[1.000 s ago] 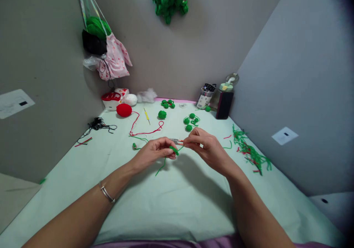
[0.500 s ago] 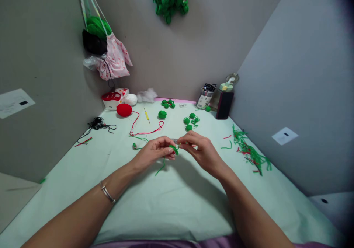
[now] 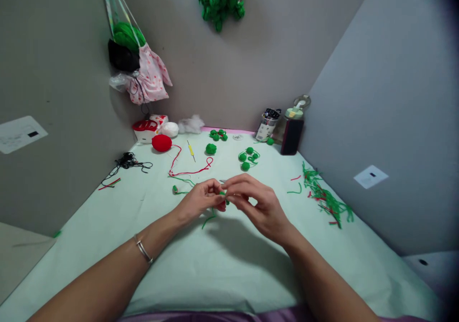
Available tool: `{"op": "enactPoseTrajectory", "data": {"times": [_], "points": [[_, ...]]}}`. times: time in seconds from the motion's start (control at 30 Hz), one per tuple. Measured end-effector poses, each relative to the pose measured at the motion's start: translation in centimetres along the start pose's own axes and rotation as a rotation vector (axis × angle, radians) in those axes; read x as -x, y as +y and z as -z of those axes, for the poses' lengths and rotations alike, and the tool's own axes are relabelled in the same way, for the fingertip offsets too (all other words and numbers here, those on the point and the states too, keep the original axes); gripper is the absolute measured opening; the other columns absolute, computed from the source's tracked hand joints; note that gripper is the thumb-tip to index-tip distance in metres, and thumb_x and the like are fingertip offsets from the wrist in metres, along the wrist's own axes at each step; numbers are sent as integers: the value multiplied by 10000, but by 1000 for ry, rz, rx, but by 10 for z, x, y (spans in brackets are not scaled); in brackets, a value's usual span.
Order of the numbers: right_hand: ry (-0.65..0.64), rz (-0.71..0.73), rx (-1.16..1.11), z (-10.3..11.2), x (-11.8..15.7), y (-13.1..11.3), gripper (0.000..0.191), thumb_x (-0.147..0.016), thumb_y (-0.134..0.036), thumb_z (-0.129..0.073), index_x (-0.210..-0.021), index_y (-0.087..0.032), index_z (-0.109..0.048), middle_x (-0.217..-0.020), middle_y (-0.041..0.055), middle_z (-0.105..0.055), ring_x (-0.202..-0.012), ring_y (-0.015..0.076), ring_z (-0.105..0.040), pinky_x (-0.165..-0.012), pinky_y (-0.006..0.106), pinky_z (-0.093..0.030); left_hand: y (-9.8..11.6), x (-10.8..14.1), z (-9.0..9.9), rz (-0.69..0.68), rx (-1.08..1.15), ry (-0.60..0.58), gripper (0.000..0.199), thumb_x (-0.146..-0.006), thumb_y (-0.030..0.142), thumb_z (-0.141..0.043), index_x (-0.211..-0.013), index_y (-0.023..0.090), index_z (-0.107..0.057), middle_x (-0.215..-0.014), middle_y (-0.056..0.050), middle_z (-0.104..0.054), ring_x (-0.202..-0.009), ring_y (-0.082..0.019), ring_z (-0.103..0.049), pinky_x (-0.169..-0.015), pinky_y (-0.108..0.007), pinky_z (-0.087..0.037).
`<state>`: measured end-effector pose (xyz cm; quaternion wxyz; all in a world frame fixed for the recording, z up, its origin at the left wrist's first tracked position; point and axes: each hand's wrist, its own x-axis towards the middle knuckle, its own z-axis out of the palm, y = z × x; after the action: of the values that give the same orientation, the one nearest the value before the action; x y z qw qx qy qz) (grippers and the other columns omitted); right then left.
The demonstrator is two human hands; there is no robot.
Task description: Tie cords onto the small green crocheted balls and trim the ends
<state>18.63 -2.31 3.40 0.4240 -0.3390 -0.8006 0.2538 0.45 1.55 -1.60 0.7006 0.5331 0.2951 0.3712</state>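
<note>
My left hand (image 3: 201, 201), with a silver bangle on its wrist, is closed round a small green crocheted piece (image 3: 223, 194), which its fingers mostly cover. A green yarn tail (image 3: 208, 220) hangs beneath that hand. Thumb and fingertips of my right hand (image 3: 258, 206) pinch together right at the piece; what is between them is too small to make out. Just left of my left hand lies a small green crocheted bud (image 3: 175, 189) with a yarn tail. Beyond my hands, several green crocheted balls (image 3: 245, 166) rest on the pale green table cover (image 3: 229, 274).
A red yarn ball (image 3: 161, 143) trails its strand near a yellow-handled crochet hook (image 3: 191, 151). Green and red yarn scraps (image 3: 328, 198) lie right, black cords (image 3: 129, 161) left. A phone (image 3: 292, 137) leans beside a pen cup (image 3: 266, 127). Walls close in the back and both sides.
My right hand has come left and closer to my left hand, its fingertips now over the green piece and hiding more of it. My left hand has barely moved.
</note>
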Motion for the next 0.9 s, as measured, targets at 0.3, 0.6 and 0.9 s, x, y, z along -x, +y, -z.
{"op": "enactPoseTrajectory", "data": {"times": [0.3, 0.6, 0.9], "points": [[256, -225, -605, 25, -1, 2, 197, -910, -389, -615, -860, -215, -539, -511, -70, -476, -393, 83, -395, -401, 218, -324, 5, 0, 1, 22, -30, 5, 260, -756, 306, -768, -876, 153, -596, -693, -3, -666, -619, -134, -650, -653, -278, -509], [23, -88, 158, 36, -4, 9, 101, -911, -237, -626, -880, -207, -718, -825, 32, -596, -726, 134, -523, -621, 267, -399, 11, 3, 4, 22, -22, -27, 211, -803, 277, -728, -970, 160, -674, -856, -30, -699, -793, -149, -677, -832, -317, -501], [-89, -57, 380, 35, 0, 18, 142, -940, -179, -569, -901, -220, -699, -847, 21, -575, -753, 125, -545, -664, 249, -404, 16, 4, 3, -3, -10, -48, 159, -821, 261, -704, -930, 149, -677, -860, -25, -676, -802, -140, -656, -843, -314, -496]]}}
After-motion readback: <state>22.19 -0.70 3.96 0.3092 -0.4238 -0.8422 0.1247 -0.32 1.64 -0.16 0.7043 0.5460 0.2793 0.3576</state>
